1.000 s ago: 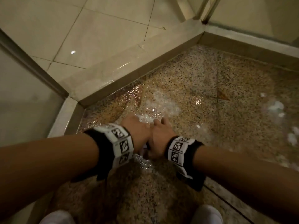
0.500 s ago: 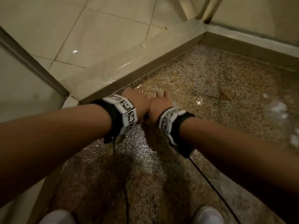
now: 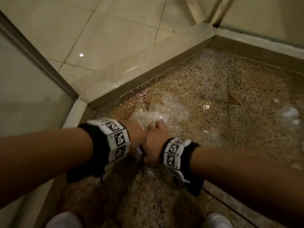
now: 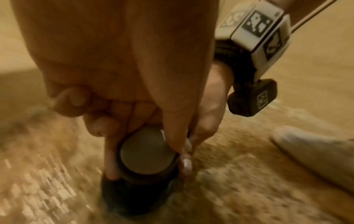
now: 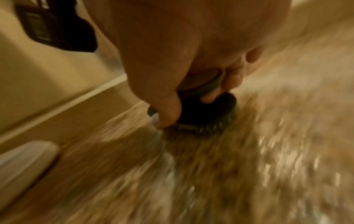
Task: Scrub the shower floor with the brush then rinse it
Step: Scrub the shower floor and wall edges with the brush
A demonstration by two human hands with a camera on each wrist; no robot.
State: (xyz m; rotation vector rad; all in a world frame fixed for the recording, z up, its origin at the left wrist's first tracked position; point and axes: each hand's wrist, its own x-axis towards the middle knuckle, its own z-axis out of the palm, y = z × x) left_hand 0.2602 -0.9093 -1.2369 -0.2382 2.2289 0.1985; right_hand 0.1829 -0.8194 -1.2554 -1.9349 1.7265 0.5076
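Observation:
Both my hands are clasped together low over the wet speckled shower floor [image 3: 213, 89], left hand [image 3: 135, 134] beside right hand [image 3: 154, 140]. In the head view they hide the brush. The left wrist view shows the brush [image 4: 147, 153]: a round grey knob over dark bristles pressed to the floor, with fingers of both hands curled round the knob. From the right wrist, my thumb and fingers wrap the black brush [image 5: 210, 112], bristles down on the floor. White foam [image 3: 164, 111] lies just ahead of the hands.
A raised beige curb [image 3: 131, 74] borders the floor at the far left, with a glass panel [image 3: 24, 96] on the left. More foam patches [image 3: 291, 112] sit at the right. My white shoes [image 3: 64, 221] [image 3: 217, 221] stand at the near edge.
Both hands pushed the brush away toward the curb, then pulled it back toward me, near where it was a second ago. The grip is unchanged.

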